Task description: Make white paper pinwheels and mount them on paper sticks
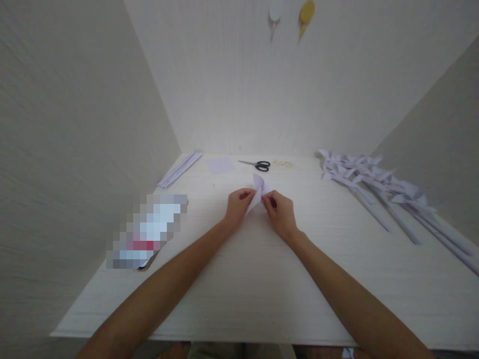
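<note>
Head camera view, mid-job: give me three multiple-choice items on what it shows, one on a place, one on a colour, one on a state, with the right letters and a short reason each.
1. Where do the black-handled metal scissors lie on the pale wooden table?
A. beyond the hands, near the back wall
B. at the near edge
C. on the pile at the right

2. What colour is the small folded paper piece between the hands?
A. yellow
B. white
C. black

3. How do the left hand and the right hand stand?
A. both flat on the table
B. one holds the scissors
C. both pinch the paper

Answers:
1 A: the scissors lie behind the hands, close to the wall.
2 B: the paper shows white, like the pile of white folded paper pinwheels on rolled sticks at the right.
3 C: fingertips of both hands close on the paper.
</note>
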A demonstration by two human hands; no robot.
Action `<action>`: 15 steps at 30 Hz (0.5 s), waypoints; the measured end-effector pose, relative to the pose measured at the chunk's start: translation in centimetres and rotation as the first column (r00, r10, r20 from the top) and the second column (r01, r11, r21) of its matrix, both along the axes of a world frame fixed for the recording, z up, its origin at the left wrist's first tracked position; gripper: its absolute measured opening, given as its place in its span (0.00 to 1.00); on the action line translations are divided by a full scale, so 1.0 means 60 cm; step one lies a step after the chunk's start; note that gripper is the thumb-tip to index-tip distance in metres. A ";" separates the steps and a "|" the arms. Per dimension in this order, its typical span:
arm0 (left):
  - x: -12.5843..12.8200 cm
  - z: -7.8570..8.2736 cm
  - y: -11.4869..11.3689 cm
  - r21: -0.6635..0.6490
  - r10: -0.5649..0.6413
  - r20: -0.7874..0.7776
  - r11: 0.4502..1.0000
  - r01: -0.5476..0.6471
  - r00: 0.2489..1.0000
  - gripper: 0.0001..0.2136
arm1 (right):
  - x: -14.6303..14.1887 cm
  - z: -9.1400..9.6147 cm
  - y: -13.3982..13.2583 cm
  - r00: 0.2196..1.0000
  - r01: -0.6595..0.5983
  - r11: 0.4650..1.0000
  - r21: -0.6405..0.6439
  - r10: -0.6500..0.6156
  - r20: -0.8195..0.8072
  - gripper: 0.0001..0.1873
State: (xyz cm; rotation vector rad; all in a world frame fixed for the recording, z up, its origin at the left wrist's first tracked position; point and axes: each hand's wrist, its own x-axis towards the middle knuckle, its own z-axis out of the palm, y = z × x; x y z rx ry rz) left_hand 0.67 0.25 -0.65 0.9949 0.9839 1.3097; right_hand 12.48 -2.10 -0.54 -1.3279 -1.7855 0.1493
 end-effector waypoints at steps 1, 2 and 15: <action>0.002 0.002 -0.003 -0.035 -0.014 0.050 0.999 0.016 0.999 0.05 | -0.002 0.000 -0.001 1.000 0.009 1.000 0.009 -0.009 0.009 0.10; 0.003 0.004 -0.005 -0.069 -0.031 0.101 0.997 0.039 0.994 0.04 | -0.003 -0.001 -0.002 1.000 0.014 1.000 0.015 -0.015 0.017 0.10; 0.003 -0.005 -0.003 -0.056 -0.128 0.232 0.988 0.145 0.964 0.04 | -0.006 -0.006 0.000 0.995 0.023 0.999 0.038 -0.027 0.100 0.10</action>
